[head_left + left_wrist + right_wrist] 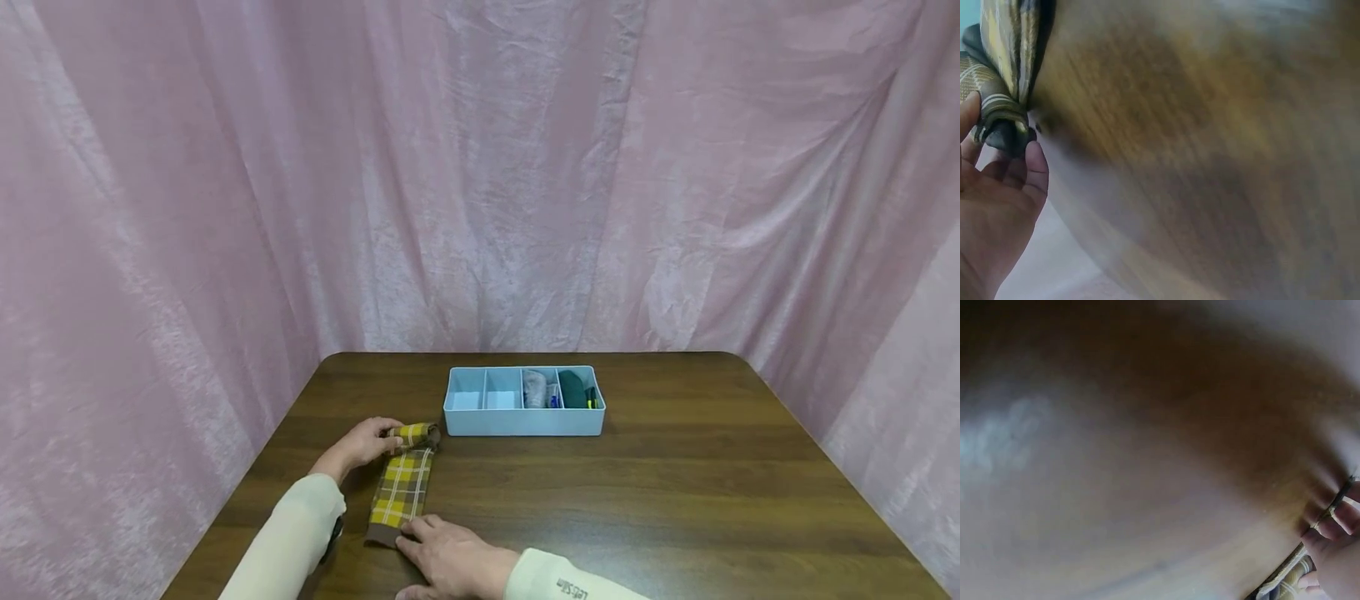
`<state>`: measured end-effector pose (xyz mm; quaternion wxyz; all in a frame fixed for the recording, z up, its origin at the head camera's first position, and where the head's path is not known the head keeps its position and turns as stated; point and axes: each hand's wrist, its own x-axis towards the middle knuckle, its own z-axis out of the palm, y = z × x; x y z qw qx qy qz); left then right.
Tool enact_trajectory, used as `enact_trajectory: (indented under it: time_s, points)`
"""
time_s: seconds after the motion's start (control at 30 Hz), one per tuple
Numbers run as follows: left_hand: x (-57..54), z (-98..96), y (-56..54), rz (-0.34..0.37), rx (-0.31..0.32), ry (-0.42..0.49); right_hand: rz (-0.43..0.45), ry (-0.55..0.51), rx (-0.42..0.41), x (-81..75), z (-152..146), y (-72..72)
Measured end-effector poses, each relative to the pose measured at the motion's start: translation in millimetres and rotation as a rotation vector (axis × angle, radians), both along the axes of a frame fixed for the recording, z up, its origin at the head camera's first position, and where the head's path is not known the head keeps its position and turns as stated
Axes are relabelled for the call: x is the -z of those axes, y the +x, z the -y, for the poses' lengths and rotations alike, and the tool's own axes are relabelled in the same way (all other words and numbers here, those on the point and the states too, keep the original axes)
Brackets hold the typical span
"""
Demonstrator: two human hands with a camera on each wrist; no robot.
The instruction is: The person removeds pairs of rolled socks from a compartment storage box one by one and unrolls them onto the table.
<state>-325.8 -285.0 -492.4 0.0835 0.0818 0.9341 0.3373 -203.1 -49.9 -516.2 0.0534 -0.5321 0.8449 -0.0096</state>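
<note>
A yellow and brown plaid sock [401, 487] lies lengthwise on the table, its far end rolled up and its brown cuff toward me. My left hand [365, 442] grips the rolled end. In the left wrist view the roll [1002, 119] sits between thumb and fingers. By the cuff, my right hand [453, 560] rests its fingertips on the sock's right edge, fingers fairly straight. Only part of that hand [1341, 556] shows at the right wrist view's lower right corner, along the sock's edge.
A light blue divided box [522, 422] stands beyond the sock, to its right. Its right compartments hold a grey bundle [534, 389], a dark green bundle [572, 390] and small blue and yellow-green items. Pink curtains [480, 175] hang behind the brown table [675, 483].
</note>
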Motion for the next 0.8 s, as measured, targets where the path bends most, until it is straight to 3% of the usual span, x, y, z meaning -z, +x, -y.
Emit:
enact_trajectory:
  time_s: [0.13, 0.2, 0.27, 0.37, 0.53, 0.7, 0.8]
  points:
    - [-2.4, 0.3, -5.0, 0.072, -0.028, 0.032, -0.025, 0.003, -0.006, -0.5, 0.9, 0.8]
    - [-2.0, 0.2, -9.3, 0.075, -0.029, 0.023, -0.020, 0.008, -0.009, -0.5, 1.4, 0.6]
    - [-0.4, 0.2, -13.9, 0.050, -0.051, 0.024, -0.016, 0.008, -0.011, -0.3, 2.0, 0.3]
    - [2.5, -0.5, -20.2, -0.055, -0.075, 0.025, -0.010, 0.007, -0.013, 0.2, 2.3, 0.0]
    - [5.4, -5.0, -26.3, -0.206, -0.020, -0.059, -0.031, 0.012, -0.015, 0.3, 2.6, 0.1]
    - [6.5, -9.2, -27.8, -0.215, 0.059, -0.137, -0.057, 0.028, -0.006, -1.1, 2.7, 0.1]
    - [6.1, -9.9, -28.7, -0.181, 0.056, -0.145, -0.047, 0.045, 0.003, -1.5, 2.3, -0.7]
